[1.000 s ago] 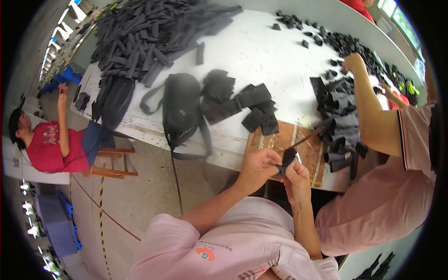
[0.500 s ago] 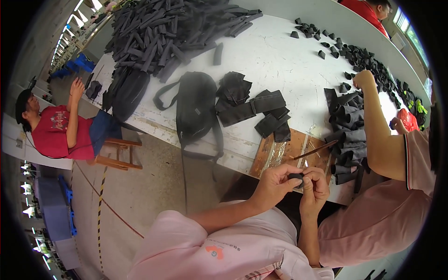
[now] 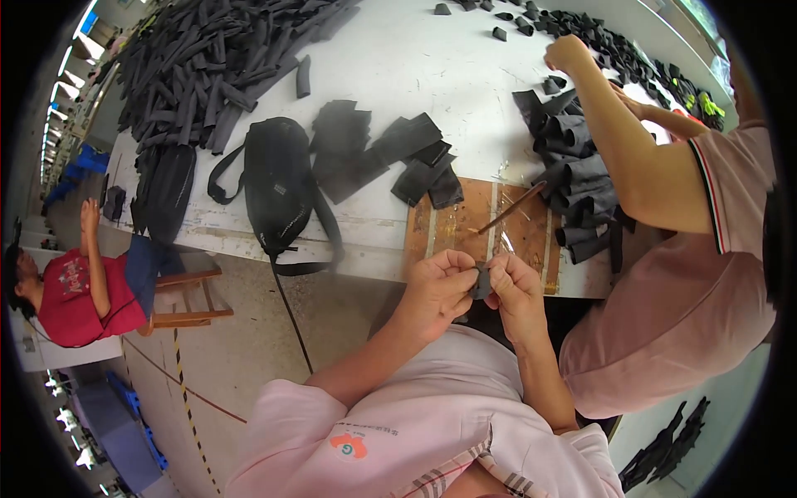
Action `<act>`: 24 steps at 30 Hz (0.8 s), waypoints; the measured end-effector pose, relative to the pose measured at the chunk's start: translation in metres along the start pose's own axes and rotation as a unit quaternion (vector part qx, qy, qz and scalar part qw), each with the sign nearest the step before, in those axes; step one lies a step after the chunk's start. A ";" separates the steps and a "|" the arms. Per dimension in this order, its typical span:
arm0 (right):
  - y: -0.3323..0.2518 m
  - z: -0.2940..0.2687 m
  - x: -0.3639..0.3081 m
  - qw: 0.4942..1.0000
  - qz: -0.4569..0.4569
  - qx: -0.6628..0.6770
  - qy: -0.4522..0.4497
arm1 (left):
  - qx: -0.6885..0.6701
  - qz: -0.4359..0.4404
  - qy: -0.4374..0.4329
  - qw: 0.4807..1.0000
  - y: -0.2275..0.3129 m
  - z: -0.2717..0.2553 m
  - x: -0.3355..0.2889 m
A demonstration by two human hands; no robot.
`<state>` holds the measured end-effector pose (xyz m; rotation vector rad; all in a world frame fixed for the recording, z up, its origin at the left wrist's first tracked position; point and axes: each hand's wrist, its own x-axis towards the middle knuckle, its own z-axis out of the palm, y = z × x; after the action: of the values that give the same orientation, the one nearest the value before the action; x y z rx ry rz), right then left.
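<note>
Between my two hands, at the front edge of the table, is a small dark grey piece of fabric (image 3: 481, 284). My left hand (image 3: 438, 292) pinches one side of it with bent fingers. Close against it, my right hand (image 3: 515, 292) grips the other side between thumb and fingers. Part of the piece is hidden by my fingers. Just beyond my hands lies a brown board (image 3: 437, 222) with strips of clear tape. Across the board rests a thin, brown, pointed tool (image 3: 512, 207), its kind unclear.
Flat black fabric pieces (image 3: 427, 173) and a black sling bag (image 3: 278, 183) lie to the left. Rolled grey pieces (image 3: 573, 170) sit right of the board. A big heap of dark strips (image 3: 216, 66) fills the far left. A co-worker's arm (image 3: 618, 137) reaches over the table.
The view has shifted, so the table things appear further left. My hands still hold the fabric piece, now turned so more of it shows. The co-worker's other hand shows further over the table.
</note>
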<state>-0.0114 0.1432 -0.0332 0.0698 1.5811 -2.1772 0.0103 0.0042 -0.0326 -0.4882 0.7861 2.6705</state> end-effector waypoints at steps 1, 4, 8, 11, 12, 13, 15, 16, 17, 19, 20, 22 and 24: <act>0.001 -0.002 0.000 1.000 0.009 0.008 -0.006 | -0.103 -0.040 -0.053 0.992 0.001 -0.002 -0.001; -0.024 0.003 -0.009 0.998 -0.015 0.038 -0.044 | -0.205 -0.126 -0.174 0.955 0.020 0.016 -0.008; -0.102 0.029 0.006 0.971 -0.211 -0.113 -0.023 | -0.280 -0.143 -0.249 0.916 0.055 0.065 0.002; -0.120 0.015 0.038 0.991 -0.113 -0.063 -0.044 | -0.341 -0.162 -0.254 0.891 0.071 0.078 0.043; -0.114 0.006 0.044 0.990 -0.115 -0.064 -0.040 | -0.340 -0.166 -0.256 0.890 0.068 0.075 0.053; -0.099 -0.006 0.052 0.995 -0.082 -0.029 -0.043 | -0.348 -0.185 -0.187 0.900 0.062 0.067 0.065; -0.076 -0.019 0.060 0.998 -0.044 0.004 -0.044 | -0.358 -0.205 -0.114 0.904 0.054 0.059 0.073; -0.067 -0.020 0.060 0.996 -0.040 0.044 -0.061 | -0.333 -0.190 -0.089 0.919 0.052 0.057 0.072; -0.062 -0.019 0.059 0.993 -0.036 0.083 -0.078 | -0.307 -0.175 -0.064 0.933 0.051 0.054 0.070; -0.063 -0.014 0.062 0.993 -0.050 0.069 -0.082 | -0.311 -0.171 -0.087 0.931 0.053 0.046 0.072; -0.065 -0.014 0.066 0.996 -0.036 0.046 -0.072 | -0.315 -0.174 -0.071 0.930 0.056 0.046 0.075; -0.071 -0.019 0.077 0.996 -0.027 0.002 -0.086 | -0.323 -0.191 -0.048 0.926 0.063 0.045 0.084; -0.080 -0.013 0.080 0.996 -0.019 -0.025 -0.086 | -0.335 -0.199 -0.010 0.921 0.078 0.049 0.088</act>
<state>-0.1162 0.1492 0.0098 -0.1595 1.5507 -2.1083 -0.1096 -0.0134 0.0066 -0.6852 -0.2561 2.4776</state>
